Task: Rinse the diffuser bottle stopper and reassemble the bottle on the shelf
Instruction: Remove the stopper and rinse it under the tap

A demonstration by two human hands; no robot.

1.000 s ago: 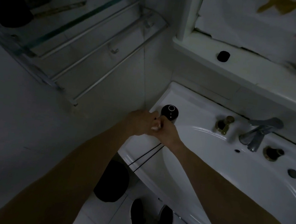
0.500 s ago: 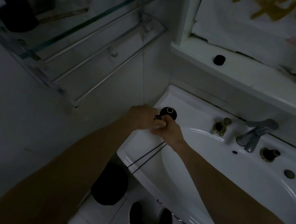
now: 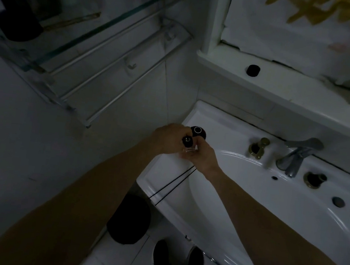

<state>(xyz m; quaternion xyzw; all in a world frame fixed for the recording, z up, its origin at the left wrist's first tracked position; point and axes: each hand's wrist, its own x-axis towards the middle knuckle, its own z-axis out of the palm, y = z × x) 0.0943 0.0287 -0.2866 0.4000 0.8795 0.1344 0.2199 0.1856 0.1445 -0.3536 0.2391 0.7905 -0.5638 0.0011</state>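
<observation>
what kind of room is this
Most likely a home bathroom. A white washbasin with a metal tap fills the right side, a glass wall shelf holding toiletry bottles with towel rails beneath hangs at upper left, and the floor below is white tile.

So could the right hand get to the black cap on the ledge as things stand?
Probably not right away: the right hand is busy holding reeds. The path up to the cap on the ledge looks clear.
</observation>
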